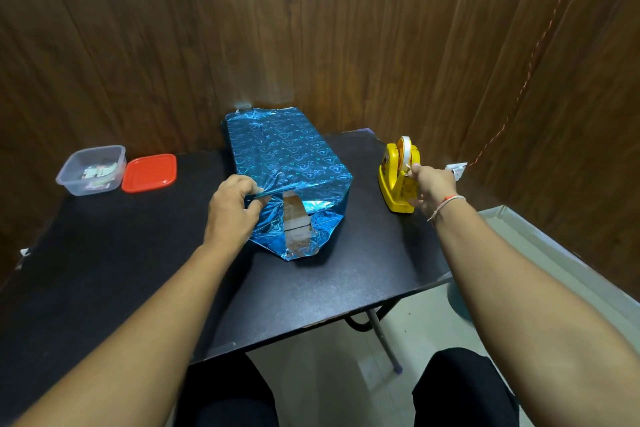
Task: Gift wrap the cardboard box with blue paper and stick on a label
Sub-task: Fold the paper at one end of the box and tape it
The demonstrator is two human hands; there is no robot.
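The cardboard box (294, 222) lies in the middle of the black table (138, 270), wrapped in shiny blue paper (291, 156) with a heart pattern. At its near end the paper gapes and bare cardboard shows. My left hand (230, 206) pinches a folded flap of the blue paper at that near end. My right hand (431, 189) reaches to the yellow tape dispenser (394, 180) at the right, its fingers pinched at the tape by the roll.
At the back left stands a clear plastic tub (74, 180) with small labels (98, 173) inside, its red lid (149, 173) lying beside it. Dark wood-panel walls close in behind and to the right. The table's right edge drops to the floor.
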